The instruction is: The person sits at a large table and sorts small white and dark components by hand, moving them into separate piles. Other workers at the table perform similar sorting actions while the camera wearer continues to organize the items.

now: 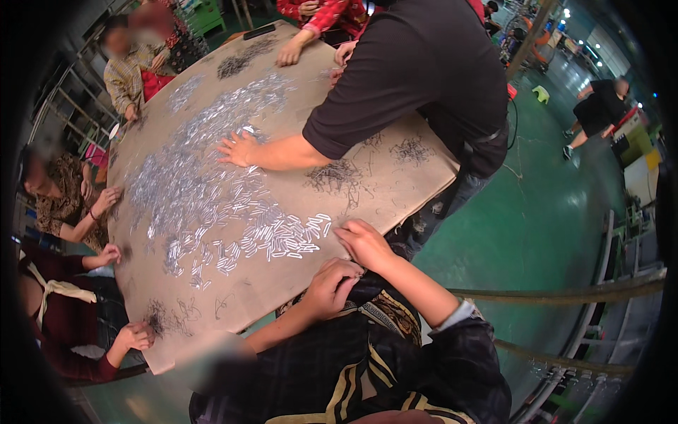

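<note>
My left hand is at the near edge of the table, its fingers curled in and the thumb close to the fingertips. Whatever they may hold is too small to name. Just above it, my right hand rests at the table's edge with bent fingers pressed together; anything between them is hidden. Small shiny metal pieces, long loops like paper clips, lie loose on the brown table covering, the nearest ones just left of my right hand. Thin dark wire bits lie in a tangle farther off.
A person in a dark shirt leans over the table from the right, a flat hand on the pieces. Several other people work around the left and far sides. A small dark heap lies near the left corner. Green floor spreads at right.
</note>
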The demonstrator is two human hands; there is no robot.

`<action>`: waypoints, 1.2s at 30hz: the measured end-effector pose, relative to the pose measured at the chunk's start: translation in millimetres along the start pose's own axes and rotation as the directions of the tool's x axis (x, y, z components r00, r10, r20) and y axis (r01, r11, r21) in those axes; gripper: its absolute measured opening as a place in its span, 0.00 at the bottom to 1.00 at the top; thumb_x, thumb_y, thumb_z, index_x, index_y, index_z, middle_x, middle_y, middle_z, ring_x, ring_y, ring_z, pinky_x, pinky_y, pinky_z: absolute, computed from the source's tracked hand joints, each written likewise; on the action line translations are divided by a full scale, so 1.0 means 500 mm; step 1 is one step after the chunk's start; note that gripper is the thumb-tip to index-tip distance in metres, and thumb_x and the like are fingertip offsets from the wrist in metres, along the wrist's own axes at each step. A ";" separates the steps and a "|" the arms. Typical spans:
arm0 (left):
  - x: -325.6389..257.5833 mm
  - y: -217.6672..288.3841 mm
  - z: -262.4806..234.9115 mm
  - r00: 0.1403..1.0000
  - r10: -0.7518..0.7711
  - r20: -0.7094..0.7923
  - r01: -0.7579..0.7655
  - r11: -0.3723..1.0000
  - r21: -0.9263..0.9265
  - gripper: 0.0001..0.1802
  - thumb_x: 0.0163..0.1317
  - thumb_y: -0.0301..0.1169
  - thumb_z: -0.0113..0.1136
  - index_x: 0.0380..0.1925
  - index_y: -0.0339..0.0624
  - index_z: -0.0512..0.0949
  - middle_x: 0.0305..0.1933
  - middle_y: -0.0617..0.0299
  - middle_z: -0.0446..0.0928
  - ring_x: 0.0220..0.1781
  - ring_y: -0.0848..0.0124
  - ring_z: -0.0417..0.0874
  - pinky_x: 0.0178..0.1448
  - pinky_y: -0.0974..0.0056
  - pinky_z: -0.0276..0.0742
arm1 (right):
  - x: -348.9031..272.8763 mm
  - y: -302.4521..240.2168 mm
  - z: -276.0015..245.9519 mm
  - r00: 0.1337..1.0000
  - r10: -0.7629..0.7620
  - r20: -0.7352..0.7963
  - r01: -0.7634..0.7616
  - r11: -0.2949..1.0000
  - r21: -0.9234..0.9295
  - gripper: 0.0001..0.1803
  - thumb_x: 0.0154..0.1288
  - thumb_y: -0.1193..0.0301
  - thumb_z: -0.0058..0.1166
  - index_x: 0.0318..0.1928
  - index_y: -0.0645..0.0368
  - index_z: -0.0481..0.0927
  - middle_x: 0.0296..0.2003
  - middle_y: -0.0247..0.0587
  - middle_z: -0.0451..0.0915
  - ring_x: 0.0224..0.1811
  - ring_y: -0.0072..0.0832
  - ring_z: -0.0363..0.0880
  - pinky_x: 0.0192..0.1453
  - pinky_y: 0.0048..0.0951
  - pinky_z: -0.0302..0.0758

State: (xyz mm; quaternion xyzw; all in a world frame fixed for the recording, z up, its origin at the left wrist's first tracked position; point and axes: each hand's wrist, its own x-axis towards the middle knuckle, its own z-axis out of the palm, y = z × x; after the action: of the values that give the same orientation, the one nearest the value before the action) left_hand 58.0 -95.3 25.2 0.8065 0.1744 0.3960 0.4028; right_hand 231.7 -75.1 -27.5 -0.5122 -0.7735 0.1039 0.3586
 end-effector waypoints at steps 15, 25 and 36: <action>-0.004 -0.001 -0.005 0.998 -0.064 0.012 0.064 0.998 0.008 0.09 0.56 0.16 0.58 0.35 0.38 0.73 0.39 0.55 0.81 0.42 0.60 0.81 0.50 0.59 0.74 | 0.058 0.030 0.032 0.970 0.154 0.187 -0.155 0.988 -0.011 0.11 0.63 0.69 0.51 0.43 0.55 0.84 0.37 0.45 0.75 0.46 0.44 0.77 0.53 0.41 0.73; -0.010 -0.010 -0.006 0.997 -0.070 0.017 0.070 0.998 0.004 0.09 0.56 0.16 0.58 0.36 0.39 0.73 0.39 0.55 0.81 0.43 0.59 0.81 0.52 0.58 0.73 | 0.057 0.023 0.034 0.990 -0.107 0.087 0.126 0.961 -0.245 0.06 0.55 0.72 0.50 0.31 0.57 0.80 0.35 0.39 0.74 0.45 0.34 0.76 0.53 0.35 0.71; -0.008 -0.012 -0.013 0.996 -0.091 0.011 0.091 0.996 0.025 0.08 0.57 0.17 0.58 0.36 0.38 0.74 0.40 0.56 0.81 0.43 0.59 0.81 0.53 0.58 0.73 | 0.084 0.010 0.047 0.981 0.138 0.135 -0.124 0.986 -0.111 0.02 0.54 0.78 0.52 0.28 0.63 0.77 0.34 0.47 0.78 0.43 0.45 0.78 0.50 0.43 0.74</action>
State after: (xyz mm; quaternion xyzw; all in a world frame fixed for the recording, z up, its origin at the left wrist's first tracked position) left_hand 50.7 -90.5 20.7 0.8049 0.2135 0.3702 0.4116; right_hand 210.5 -31.3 -28.1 -0.5709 -0.7661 0.1240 0.2681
